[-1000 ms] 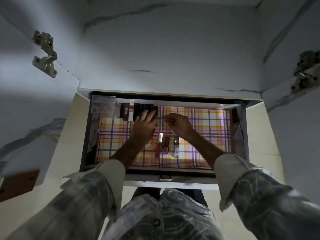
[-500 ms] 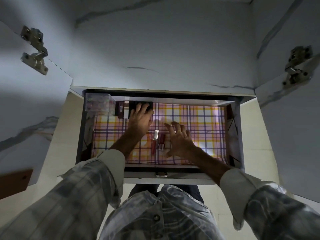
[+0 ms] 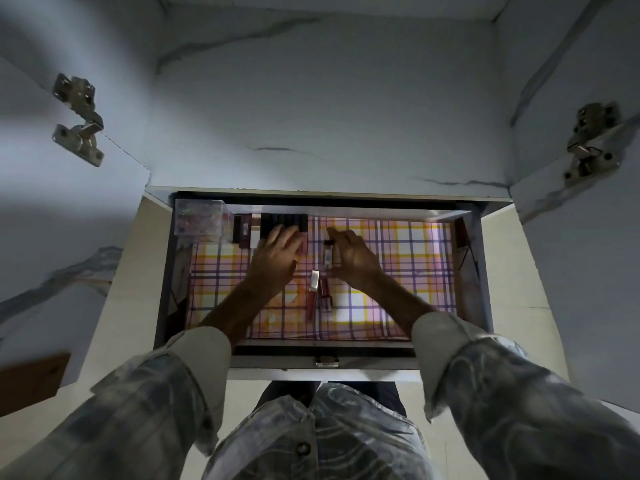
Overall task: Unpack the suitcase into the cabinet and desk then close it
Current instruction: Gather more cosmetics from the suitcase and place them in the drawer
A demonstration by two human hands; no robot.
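Unpacking looks midway: in the open drawer (image 3: 485, 278), left hand (image 3: 277, 258) lies flat-fingered on dark tubes (image 3: 284, 223) at 11 o'clock, right hand (image 3: 353, 258) pinches a lip gloss (image 3: 327, 254) w/ two more (image 3: 318, 296) at 6 o'clock; suitcase unseen, closing still left.

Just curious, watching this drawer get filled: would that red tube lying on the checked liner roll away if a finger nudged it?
Probably a little. The red tube looks slim and rounded and lies flat on the liner, so a sideways nudge could roll it. The darker tube close beside it would likely stop it. It looks small, so probably light.
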